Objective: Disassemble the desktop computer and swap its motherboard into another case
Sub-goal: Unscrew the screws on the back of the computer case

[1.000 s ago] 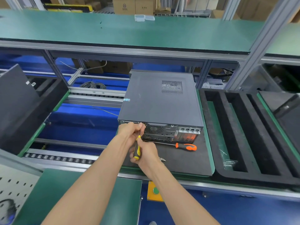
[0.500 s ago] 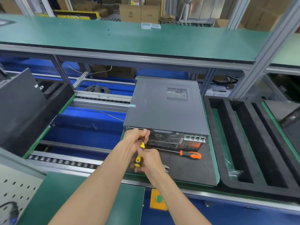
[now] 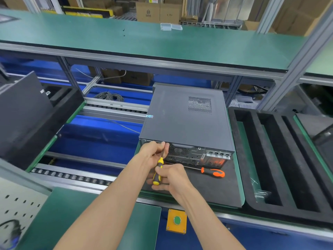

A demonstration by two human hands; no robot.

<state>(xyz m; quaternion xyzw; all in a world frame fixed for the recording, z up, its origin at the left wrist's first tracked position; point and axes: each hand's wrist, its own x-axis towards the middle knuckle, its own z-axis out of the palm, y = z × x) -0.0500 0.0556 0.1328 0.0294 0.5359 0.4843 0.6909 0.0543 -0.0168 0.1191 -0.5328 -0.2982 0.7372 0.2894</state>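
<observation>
The right hand [image 3: 173,177] grips the yellow-and-black screwdriver [image 3: 158,170] by its handle, as it did a second ago; its fingers now look shifted round the grip, which suggests a turn in progress. The left hand [image 3: 155,152] pinches the shaft near the tip, steadying it at the upper left of the rear panel of the desktop computer [image 3: 185,116], which lies flat on the black mat [image 3: 216,188] on the surface. The screw itself is hidden behind the fingers, so its progress cannot be told. An orange screwdriver [image 3: 213,172] lies just before the case.
</observation>
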